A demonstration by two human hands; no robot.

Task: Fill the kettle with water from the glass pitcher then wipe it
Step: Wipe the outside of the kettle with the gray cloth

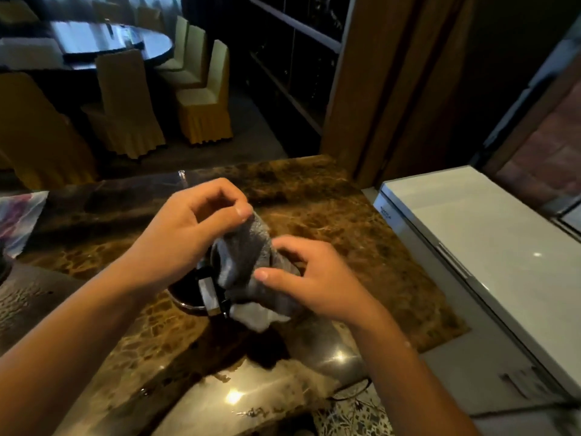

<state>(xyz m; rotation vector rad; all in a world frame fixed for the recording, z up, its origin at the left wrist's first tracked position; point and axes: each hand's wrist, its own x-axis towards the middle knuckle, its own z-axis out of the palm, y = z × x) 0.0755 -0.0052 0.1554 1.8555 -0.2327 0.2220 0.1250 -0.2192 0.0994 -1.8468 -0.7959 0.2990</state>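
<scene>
No text, brand, number or sign is showing clearly enough to be read anywhere in the view. A short dark marking is sitting on the front corner of the white appliance [490, 247] to the right of the marble counter [345, 221], but it is blurring into an unreadable smudge. Another faint grey patch of marks is lying lower on the same white surface, near its front edge, and it is also staying illegible.
</scene>
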